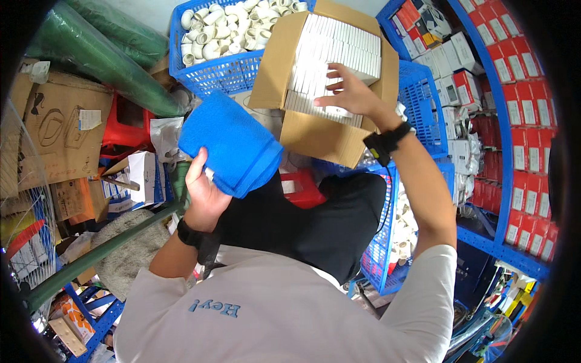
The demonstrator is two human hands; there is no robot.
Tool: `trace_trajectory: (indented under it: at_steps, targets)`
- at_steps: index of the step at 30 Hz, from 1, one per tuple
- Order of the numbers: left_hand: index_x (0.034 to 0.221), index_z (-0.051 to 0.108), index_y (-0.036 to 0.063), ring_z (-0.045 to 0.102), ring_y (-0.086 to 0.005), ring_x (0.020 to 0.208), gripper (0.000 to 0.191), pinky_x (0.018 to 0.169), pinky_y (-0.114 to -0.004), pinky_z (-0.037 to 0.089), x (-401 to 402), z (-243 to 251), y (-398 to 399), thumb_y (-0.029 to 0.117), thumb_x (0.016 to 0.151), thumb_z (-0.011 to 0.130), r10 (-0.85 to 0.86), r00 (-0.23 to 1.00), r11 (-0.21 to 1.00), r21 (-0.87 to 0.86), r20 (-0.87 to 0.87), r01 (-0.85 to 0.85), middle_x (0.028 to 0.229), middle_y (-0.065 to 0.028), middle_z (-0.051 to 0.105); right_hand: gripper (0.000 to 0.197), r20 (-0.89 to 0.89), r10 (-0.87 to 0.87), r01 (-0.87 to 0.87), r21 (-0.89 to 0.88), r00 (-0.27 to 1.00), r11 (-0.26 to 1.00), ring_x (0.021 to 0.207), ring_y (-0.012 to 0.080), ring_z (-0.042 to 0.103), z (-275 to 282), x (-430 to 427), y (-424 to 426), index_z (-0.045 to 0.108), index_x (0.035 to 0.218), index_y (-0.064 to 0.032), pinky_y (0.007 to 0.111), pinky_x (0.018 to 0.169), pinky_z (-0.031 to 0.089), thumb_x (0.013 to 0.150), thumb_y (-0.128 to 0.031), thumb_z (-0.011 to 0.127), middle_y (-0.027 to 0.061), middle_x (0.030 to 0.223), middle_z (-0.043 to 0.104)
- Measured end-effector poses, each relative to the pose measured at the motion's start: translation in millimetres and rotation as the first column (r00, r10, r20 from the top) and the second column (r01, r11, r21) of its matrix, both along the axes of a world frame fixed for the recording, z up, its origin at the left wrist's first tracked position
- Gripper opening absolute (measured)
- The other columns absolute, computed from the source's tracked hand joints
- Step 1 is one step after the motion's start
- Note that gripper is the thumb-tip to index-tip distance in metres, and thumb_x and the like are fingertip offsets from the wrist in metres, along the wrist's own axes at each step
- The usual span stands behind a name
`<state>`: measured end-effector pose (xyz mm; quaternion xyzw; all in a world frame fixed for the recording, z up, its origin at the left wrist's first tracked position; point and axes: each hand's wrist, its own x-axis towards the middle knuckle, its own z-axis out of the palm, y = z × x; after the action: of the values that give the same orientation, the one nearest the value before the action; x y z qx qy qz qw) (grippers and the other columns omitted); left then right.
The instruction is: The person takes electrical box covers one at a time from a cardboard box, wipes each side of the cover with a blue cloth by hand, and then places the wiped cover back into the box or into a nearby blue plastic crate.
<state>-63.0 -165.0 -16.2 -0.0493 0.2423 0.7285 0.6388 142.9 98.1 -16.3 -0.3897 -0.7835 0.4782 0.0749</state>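
Observation:
My left hand (203,195) grips a folded blue cloth (231,140) by its lower left edge and holds it up before me, left of an open cardboard box (320,136). Inside the box stand tightly packed rows of thin white boxes (336,45). Over the near rows is my right hand (347,93), its fingers spread and curved; nothing shows between them. Whether its fingertips touch the white boxes cannot be told. A black band with a small device is on my right wrist, with a cable running down.
A blue plastic crate (218,75) of white pipe elbows stands behind the box. Green wrapped rolls (104,59) lean at the left. A blue shelf frame (492,136) holds red and white boxes at the right. A red plastic stool (304,188) is below the box.

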Motion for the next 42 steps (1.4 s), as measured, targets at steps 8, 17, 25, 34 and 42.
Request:
trace_trajectory:
  at_steps: [8, 17, 25, 34, 42]
  targets:
    - [0.133, 0.029, 0.0020, 0.045, -0.0342, 0.116, 0.062, 0.100, -0.051, 0.033, 5, 2, -12, 0.032, 0.084, 0.052, -0.162, 0.987, 0.981, -0.108, 0.022, 0.163, 0.129, -0.0179, 0.043, 0.096, 0.015, 0.061, -0.061, 0.016, 0.998, 0.998, 0.106, 0.0361, 0.053, -68, -48, 27, 0.019, 0.133, 0.0066, 0.038, 0.086, 0.047, 0.064, -0.025, 0.079, 0.0288, 0.127, 0.038]
    - [0.132, 0.031, 0.0017, 0.048, -0.0336, 0.114, 0.061, 0.098, -0.050, 0.035, -6, 4, -5, 0.030, 0.083, 0.053, -0.161, 0.986, 0.976, -0.141, 0.030, 0.164, 0.126, -0.0187, 0.045, 0.096, 0.051, -0.053, 0.049, 0.071, 0.997, 0.996, 0.103, 0.0362, 0.055, -78, -64, 27, 0.018, 0.131, 0.0122, 0.036, 0.085, 0.048, 0.062, -0.016, 0.079, 0.0307, 0.123, 0.044]
    - [0.132, 0.030, 0.0009, 0.047, -0.0343, 0.114, 0.061, 0.098, -0.051, 0.035, -15, 6, -1, 0.029, 0.083, 0.053, -0.123, 0.992, 0.976, -0.187, -0.035, 0.115, 0.126, -0.0188, 0.045, 0.097, -0.040, 0.090, -0.095, -0.130, 0.995, 0.987, 0.125, 0.0370, 0.034, -86, -45, 40, 0.014, 0.135, 0.0043, 0.041, 0.101, 0.034, 0.067, -0.023, 0.078, 0.0253, 0.139, 0.027]
    - [0.132, 0.031, 0.0011, 0.047, -0.0346, 0.114, 0.058, 0.097, -0.053, 0.037, -19, 0, -1, 0.027, 0.084, 0.052, -0.062, 0.998, 0.987, -0.148, -0.011, 0.059, 0.127, -0.0185, 0.045, 0.060, 0.570, 0.306, -0.439, 0.108, 0.762, 0.892, 0.106, 0.0346, 0.052, -54, 23, 62, 0.046, 0.119, 0.0011, 0.035, 0.088, 0.044, 0.066, -0.013, 0.071, 0.0207, 0.112, 0.054]
    - [0.132, 0.030, 0.0013, 0.048, -0.0358, 0.113, 0.060, 0.097, -0.053, 0.037, -19, 2, -3, 0.028, 0.083, 0.053, -0.062, 0.997, 0.982, -0.183, -0.053, 0.052, 0.125, -0.0189, 0.045, 0.080, 0.643, 0.279, -0.539, 0.249, 0.713, 0.804, 0.107, 0.0380, 0.049, -70, 22, 39, 0.040, 0.122, 0.0036, 0.039, 0.090, 0.044, 0.057, -0.021, 0.079, 0.0249, 0.114, 0.046]
